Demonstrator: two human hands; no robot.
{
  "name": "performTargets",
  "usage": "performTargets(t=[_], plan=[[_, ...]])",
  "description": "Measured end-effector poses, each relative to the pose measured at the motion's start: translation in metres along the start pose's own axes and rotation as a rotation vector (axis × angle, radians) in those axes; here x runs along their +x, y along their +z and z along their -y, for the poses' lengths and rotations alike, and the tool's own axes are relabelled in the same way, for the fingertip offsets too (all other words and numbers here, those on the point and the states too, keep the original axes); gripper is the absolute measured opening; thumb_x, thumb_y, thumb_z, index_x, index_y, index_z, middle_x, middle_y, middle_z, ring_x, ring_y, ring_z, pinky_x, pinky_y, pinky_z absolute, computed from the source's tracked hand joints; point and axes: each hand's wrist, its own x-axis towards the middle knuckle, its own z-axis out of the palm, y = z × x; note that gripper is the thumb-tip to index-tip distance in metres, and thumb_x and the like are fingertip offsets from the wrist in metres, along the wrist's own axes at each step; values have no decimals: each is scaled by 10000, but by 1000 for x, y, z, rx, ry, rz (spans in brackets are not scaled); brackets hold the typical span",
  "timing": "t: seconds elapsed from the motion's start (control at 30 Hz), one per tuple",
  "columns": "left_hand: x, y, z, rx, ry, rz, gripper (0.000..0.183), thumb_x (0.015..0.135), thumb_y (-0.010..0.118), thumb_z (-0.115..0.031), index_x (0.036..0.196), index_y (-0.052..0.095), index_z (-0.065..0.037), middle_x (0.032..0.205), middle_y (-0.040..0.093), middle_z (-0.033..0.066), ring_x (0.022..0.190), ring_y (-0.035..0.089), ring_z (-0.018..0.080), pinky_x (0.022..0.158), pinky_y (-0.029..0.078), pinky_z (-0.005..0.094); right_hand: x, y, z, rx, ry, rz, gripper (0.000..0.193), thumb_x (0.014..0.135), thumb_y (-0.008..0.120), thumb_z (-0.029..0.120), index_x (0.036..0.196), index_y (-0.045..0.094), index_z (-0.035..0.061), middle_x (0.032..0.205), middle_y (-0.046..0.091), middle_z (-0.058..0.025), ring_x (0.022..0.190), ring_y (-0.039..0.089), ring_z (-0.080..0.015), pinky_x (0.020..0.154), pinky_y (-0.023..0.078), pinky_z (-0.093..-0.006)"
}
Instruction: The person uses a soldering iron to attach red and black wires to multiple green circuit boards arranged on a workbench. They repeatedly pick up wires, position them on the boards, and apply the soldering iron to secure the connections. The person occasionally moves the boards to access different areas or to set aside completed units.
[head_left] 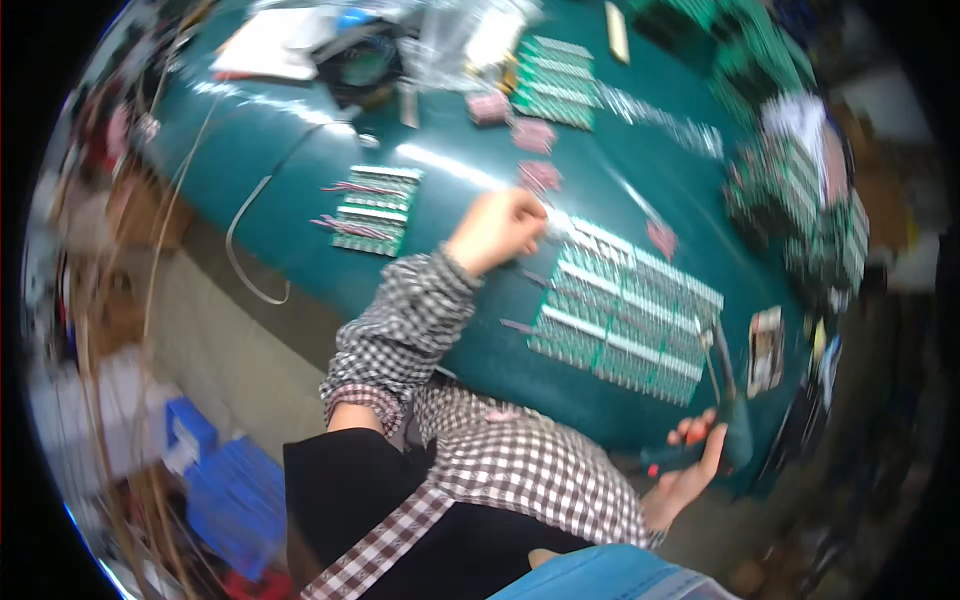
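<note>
My left hand [502,232] is closed in a pinch at the far left corner of a green circuit board panel [625,312]; what lies between its fingertips is blurred and too small to name. Thin dark wires stick out from the panel's left edge. My right hand [690,470] grips a green pistol-shaped soldering iron [738,430] at the panel's near right corner. The iron's slim metal nose points away from me, over or beside the panel's right edge; contact cannot be told. A smaller circuit board panel [376,212] with reddish wires lies left of my left hand.
Pink wire bundles [533,135] lie beyond my left hand, near another green board panel [555,82]. Stacks of boards [790,190] line the table's right side. Clear plastic bags [450,45] and a black coil [365,65] sit at the back. Blue bins [235,500] stand lower left.
</note>
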Motion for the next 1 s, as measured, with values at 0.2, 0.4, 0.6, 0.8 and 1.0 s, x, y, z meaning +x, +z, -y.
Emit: performTargets(t=[0.2, 0.4, 0.6, 0.8, 1.0], plan=[[-25, 22, -26, -292, -153, 351, 208, 890, 658, -158, 1001, 640, 17, 808, 645, 23, 651, 597, 54, 590, 487, 176, -13, -17, -10, -24, -75, 24, 356, 949, 552, 275, 1107, 523, -43, 815, 593, -94, 764, 622, -191, 592, 578, -291], [-43, 36, -33, -207, -236, 461, 205, 891, 663, -162, 992, 640, 15, 800, 645, 11, 654, 601, 46, 586, 474, 165, -27, -13, -24, -22, -78, 43, 362, 941, 564, 256, 1107, 516, -62, 815, 598, -109, 749, 632, -203, 584, 592, -296], [-69, 45, -40, 66, -116, 512, 146, 907, 611, -85, 974, 638, 42, 841, 670, 41, 718, 642, 76, 624, 506, 192, -43, -15, -31, -23, -73, -4, 376, 935, 576, 280, 1091, 519, -57, 805, 580, -98, 747, 620, -199, 574, 580, -290], [-79, 63, -4, 581, 270, 306, 74, 807, 641, -62, 869, 635, -21, 778, 616, 96, 636, 599, 182, 587, 470, 297, -53, -20, -36, -107, -28, 31, 387, 963, 531, 355, 1106, 484, -1, 835, 554, -53, 805, 572, -153, 627, 545, -255], [-80, 62, 7, 457, 187, 267, 53, 835, 630, -56, 869, 624, -16, 753, 596, 35, 657, 557, 110, 606, 455, 244, -58, -23, -46, -67, -50, -22, 432, 920, 595, 323, 1091, 506, -64, 849, 574, -108, 753, 614, -202, 577, 589, -306]])
